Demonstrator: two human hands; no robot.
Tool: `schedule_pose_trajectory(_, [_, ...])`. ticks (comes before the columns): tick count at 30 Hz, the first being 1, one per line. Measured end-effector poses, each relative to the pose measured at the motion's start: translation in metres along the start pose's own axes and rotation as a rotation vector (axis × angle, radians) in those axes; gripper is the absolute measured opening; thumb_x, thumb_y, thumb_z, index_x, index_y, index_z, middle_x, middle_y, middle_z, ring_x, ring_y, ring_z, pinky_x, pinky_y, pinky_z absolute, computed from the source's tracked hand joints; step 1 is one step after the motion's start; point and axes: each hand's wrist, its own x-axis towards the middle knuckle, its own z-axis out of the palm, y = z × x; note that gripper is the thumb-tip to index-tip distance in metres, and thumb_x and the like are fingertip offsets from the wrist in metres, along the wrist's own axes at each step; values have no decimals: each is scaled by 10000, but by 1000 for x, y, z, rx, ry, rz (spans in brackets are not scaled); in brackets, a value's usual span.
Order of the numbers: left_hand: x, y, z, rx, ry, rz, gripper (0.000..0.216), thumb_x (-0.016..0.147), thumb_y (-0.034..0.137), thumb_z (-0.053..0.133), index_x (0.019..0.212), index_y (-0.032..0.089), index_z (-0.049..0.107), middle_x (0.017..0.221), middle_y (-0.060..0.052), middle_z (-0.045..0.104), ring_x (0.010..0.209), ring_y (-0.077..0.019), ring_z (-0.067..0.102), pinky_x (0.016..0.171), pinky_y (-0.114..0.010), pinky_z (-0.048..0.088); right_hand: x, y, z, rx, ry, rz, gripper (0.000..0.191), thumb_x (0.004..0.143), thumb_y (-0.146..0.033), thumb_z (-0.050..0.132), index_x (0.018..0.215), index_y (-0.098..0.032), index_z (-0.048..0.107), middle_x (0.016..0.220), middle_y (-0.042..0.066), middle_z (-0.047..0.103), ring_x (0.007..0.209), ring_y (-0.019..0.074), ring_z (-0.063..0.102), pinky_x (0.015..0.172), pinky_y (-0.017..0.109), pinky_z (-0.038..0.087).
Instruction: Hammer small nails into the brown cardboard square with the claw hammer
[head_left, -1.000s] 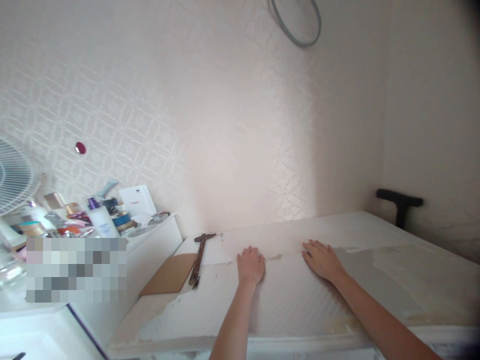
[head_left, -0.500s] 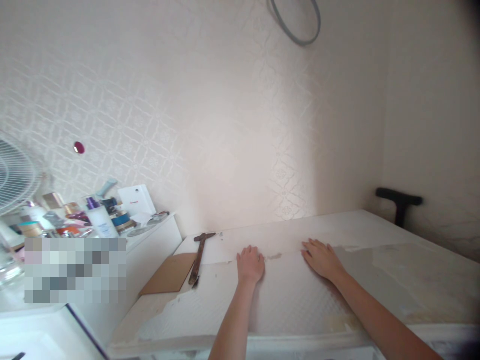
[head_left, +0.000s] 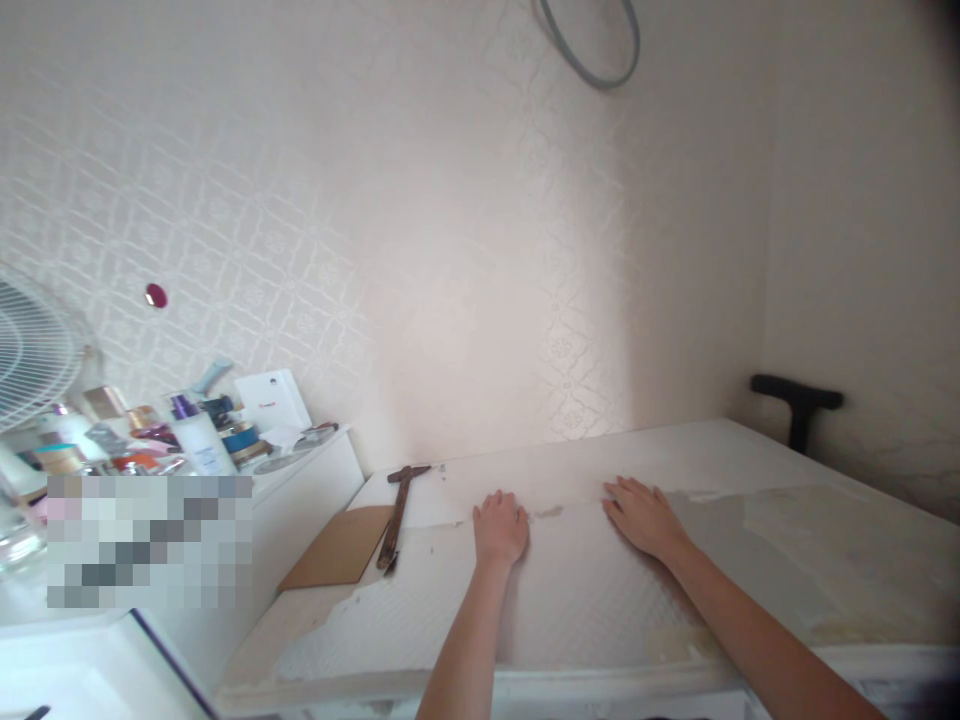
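Observation:
My left hand lies palm down on the worn white tabletop, its fingers stretched forward. To its right, my right hand rests on the same surface with fingers spread and nothing held. A hammer with a dark wooden handle lies left of my left hand, apart from it. The lower part of the handle is by the edge of a flat brown board.
On the left, a white cabinet bears several bottles and jars, a white box and a fan. A black T-shaped handle stands behind the table's right edge. A grey loop hangs on the wall.

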Motion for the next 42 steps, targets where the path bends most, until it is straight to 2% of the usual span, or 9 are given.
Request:
schedule_pose_trajectory(5, [-3,2,-4,-4,2,8,439,940,323,294,1276,163,526,1432,-123,442,1338,-248,373,1115,-464,246,0,-1,-1,1,0,6,511,921,-333,269,1312,-143,538,1426,154,447,1326,280,368,1064,525,246])
schedule_pose_trajectory(14, [0,-1,2,-2,17,20,429,942,328,287,1257,172,534,1409,-122,468,1323,-249,393,1108,-467,257,0,0,0,-2,3,0,506,919,-338,279,1312,-152,539,1422,151,454,1322,278,374,1063,520,249])
schedule_pose_trajectory(24, [-2,1,-2,-4,9,13,434,935,321,288,1253,163,538,1418,-117,460,1327,-252,384,1110,-472,253,-1,0,-2,-1,-3,-5,504,923,-332,277,1306,-138,542,1428,160,443,1327,286,369,1066,528,247])
schedule_pose_trajectory(42, [1,-1,3,-1,12,11,442,940,331,286,1276,171,525,1428,-117,448,1342,-252,367,1115,-464,239,0,0,-2,-1,-8,-5,502,925,-334,279,1308,-140,539,1425,155,448,1332,279,360,1071,522,240])
